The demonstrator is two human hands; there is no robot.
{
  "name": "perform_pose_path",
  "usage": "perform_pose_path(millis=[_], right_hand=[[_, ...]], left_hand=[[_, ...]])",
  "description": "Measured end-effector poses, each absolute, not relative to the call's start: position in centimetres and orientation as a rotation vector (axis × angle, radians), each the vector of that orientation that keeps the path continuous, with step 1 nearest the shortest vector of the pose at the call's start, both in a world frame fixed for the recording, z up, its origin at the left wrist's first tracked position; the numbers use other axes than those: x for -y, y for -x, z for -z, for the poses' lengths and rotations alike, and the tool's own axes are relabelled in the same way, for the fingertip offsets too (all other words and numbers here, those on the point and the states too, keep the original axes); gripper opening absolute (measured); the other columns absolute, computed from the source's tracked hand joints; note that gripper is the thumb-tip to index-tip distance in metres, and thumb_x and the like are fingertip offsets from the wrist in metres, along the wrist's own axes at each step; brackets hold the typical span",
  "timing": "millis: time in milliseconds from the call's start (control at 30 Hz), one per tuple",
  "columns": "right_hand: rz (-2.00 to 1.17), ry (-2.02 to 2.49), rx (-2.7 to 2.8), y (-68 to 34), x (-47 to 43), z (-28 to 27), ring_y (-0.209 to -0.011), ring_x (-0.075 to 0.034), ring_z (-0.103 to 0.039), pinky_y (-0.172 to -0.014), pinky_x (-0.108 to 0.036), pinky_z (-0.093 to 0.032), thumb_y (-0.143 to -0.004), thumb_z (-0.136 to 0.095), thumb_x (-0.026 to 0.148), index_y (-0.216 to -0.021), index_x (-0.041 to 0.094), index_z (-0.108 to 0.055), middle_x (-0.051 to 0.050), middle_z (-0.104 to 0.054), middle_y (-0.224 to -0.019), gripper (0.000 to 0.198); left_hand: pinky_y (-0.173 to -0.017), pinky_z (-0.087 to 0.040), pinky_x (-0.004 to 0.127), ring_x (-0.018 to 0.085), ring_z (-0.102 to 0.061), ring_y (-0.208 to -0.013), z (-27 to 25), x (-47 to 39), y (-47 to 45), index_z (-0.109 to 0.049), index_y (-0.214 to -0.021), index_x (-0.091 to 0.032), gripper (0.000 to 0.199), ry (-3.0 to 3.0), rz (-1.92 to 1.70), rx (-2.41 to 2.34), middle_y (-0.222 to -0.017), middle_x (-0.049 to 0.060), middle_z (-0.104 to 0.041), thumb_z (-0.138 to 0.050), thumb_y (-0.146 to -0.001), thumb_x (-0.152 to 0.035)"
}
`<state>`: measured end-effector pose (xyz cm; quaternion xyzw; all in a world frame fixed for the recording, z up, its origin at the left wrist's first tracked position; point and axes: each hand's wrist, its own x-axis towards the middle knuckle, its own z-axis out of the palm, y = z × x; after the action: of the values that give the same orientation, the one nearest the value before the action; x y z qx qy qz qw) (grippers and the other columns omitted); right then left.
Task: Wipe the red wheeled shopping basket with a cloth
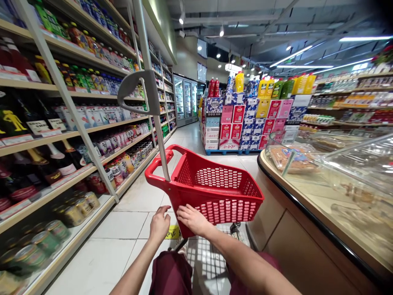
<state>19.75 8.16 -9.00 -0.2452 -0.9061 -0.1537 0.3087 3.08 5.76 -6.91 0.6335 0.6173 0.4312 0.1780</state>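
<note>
A red plastic shopping cart basket (201,185) with perforated sides stands in front of me, and a tall grey pole handle (162,149) rises from its left end. That pole ends in a grey loop grip (155,96). My right hand (192,219) rests with fingers extended against the near side of the basket, low on its left part. Just left of it, my left hand (160,223) is in the air by the basket's corner, holding nothing, its fingers loosely apart. The basket's inside shows no goods. A wheel (235,228) is visible beneath it.
Shelves of bottles and cans (118,139) line the left side. On the right is a counter (267,172) with clear covers over packed food. Stacked drink cartons (231,127) on blue pallets stand ahead, and glass-door fridges (186,98) are farther back. A yellow floor sticker (172,232) lies near my feet.
</note>
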Motion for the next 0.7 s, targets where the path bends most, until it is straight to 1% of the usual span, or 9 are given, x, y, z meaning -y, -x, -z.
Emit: perform_pose_path(millis=[100, 167, 233, 300, 367, 533, 633, 700], right_hand=[[0.403, 0.765, 2.225, -20.4, -8.3, 7.5, -0.129, -0.019, -0.025, -0.104, -0.044, -0.028, -0.088, -0.037, 0.011, -0.118, 0.02, -0.052, -0.006, -0.046, -0.13, 0.034], [0.425, 0.798, 2.166, -20.5, -8.9, 6.5, -0.131, -0.02, -0.022, -0.105, -0.045, -0.026, -0.088, -0.037, 0.011, -0.121, 0.018, -0.049, -0.007, -0.041, -0.134, 0.036], [0.444, 0.774, 2.219, -21.0, -9.1, 6.8, -0.129, -0.019, -0.027, -0.104, -0.043, -0.029, -0.088, -0.038, 0.013, -0.119, 0.017, -0.051, -0.007, -0.045, -0.131, 0.034], [0.438, 0.731, 2.301, -22.0, -8.8, 8.2, -0.124, -0.019, -0.035, -0.101, -0.039, -0.035, -0.088, -0.039, 0.014, -0.114, 0.017, -0.055, -0.006, -0.054, -0.122, 0.03], [0.417, 0.704, 2.315, -23.6, -8.3, 9.7, -0.122, -0.018, -0.039, -0.099, -0.038, -0.037, -0.088, -0.04, 0.014, -0.111, 0.018, -0.057, -0.005, -0.058, -0.117, 0.029], [0.378, 0.87, 2.076, -27.2, -7.6, 10.6, -0.127, -0.019, -0.03, -0.103, -0.045, -0.031, -0.088, -0.037, 0.009, -0.121, 0.02, -0.05, -0.007, -0.049, -0.127, 0.037], [0.37, 0.903, 2.138, -28.5, -7.2, 11.8, -0.124, -0.018, -0.036, -0.099, -0.042, -0.038, -0.087, -0.037, 0.009, -0.118, 0.021, -0.052, -0.006, -0.055, -0.121, 0.036], [0.367, 0.909, 2.178, -29.2, -6.8, 12.3, -0.123, -0.018, -0.038, -0.097, -0.042, -0.04, -0.087, -0.037, 0.01, -0.117, 0.021, -0.053, -0.006, -0.056, -0.119, 0.036]], left_hand=[[-0.092, -0.038, 0.037, 0.022, -0.055, -0.099, 7.4, -5.9, -4.2, -0.059, -0.093, -0.017, 0.034, -2.027, -1.232, -1.78, -0.102, 0.009, -0.062, -0.041, -0.064, -0.013], [-0.092, -0.038, 0.039, 0.023, -0.055, -0.1, 7.7, -6.1, -4.8, -0.058, -0.095, -0.017, 0.034, -2.198, -1.216, -1.827, -0.102, 0.01, -0.062, -0.04, -0.066, -0.012], [-0.091, -0.038, 0.04, 0.023, -0.056, -0.099, 8.1, -6.2, -5.2, -0.058, -0.094, -0.019, 0.033, -2.325, -1.174, -1.848, -0.101, 0.009, -0.063, -0.04, -0.068, -0.01], [-0.091, -0.037, 0.041, 0.022, -0.056, -0.099, 8.5, -6.2, -5.4, -0.058, -0.093, -0.02, 0.034, -2.428, -1.127, -1.832, -0.101, 0.009, -0.064, -0.04, -0.068, -0.009], [-0.092, -0.035, 0.041, 0.021, -0.056, -0.1, 8.9, -6.1, -5.6, -0.058, -0.095, -0.021, 0.035, -2.486, -1.106, -1.803, -0.103, 0.008, -0.064, -0.039, -0.069, -0.008], [-0.095, -0.033, 0.042, 0.021, -0.053, -0.105, 9.0, -6.0, -7.8, -0.058, -0.099, -0.019, 0.038, -2.523, -1.091, -1.717, -0.111, 0.009, -0.06, -0.038, -0.069, -0.008], [-0.098, -0.031, 0.044, 0.021, -0.052, -0.106, 8.9, -5.9, -9.7, -0.059, -0.1, -0.019, 0.04, -2.611, -0.993, -1.607, -0.111, 0.009, -0.06, -0.039, -0.067, -0.007], [-0.099, -0.029, 0.045, 0.021, -0.051, -0.107, 8.8, -5.7, -10.8, -0.058, -0.101, -0.02, 0.041, -2.674, -0.914, -1.541, -0.113, 0.008, -0.059, -0.039, -0.067, -0.007]])
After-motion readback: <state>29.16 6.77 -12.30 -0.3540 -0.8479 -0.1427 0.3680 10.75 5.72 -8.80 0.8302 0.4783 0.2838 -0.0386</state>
